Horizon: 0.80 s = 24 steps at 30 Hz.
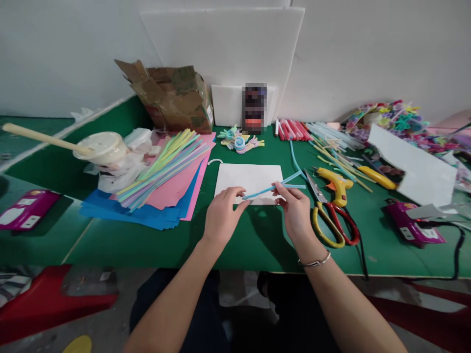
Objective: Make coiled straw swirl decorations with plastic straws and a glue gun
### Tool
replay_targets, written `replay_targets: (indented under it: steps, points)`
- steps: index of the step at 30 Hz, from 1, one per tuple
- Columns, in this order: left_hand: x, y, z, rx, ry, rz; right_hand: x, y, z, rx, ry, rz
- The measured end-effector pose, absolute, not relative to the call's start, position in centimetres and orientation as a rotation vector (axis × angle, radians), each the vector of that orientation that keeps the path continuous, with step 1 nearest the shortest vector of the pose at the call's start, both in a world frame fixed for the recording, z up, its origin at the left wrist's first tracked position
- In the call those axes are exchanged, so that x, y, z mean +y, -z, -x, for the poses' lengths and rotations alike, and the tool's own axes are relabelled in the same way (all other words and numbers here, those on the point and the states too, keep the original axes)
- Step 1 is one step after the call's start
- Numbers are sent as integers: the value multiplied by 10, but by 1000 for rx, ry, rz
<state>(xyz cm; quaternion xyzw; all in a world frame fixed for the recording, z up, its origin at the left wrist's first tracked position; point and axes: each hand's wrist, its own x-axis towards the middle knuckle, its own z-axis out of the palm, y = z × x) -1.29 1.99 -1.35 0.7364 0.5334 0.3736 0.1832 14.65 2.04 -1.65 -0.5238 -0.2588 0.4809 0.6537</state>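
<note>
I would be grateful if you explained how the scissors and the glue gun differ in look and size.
The scissors have one yellow and one red handle; the glue gun is yellow with an orange trigger. In this view, the scissors look longer than the glue gun. Both lie on the green table, right of the right hand.

Head camera: sat on the wearer's head and looked forward and down across the table.
Wall: closed the top of the view, farthest off.
Left hand, right hand: lay near mid-frame, seen from above and behind.
Forearms: rose from the bottom edge, closer to the lens.
Floor: showed below the table's front edge.
</note>
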Motion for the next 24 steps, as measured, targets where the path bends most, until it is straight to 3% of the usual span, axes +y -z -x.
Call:
replay_targets:
  steps: [5, 11, 15, 24]
  points:
    - [16, 18, 12, 1414, -1197, -2696, 22, 13, -148, -491, -1147, 1203]
    - [16, 16, 16, 1447, -1223, -2658, 23, 13, -147, -454, -1255, 1192]
    - [19, 11, 15, 1578, -1046, -2122, 23, 13, -148, -478, -1310, 1152]
    - [31, 2, 16, 1216, -774, -809, 20, 10, -146, -646, -1171, 1117]
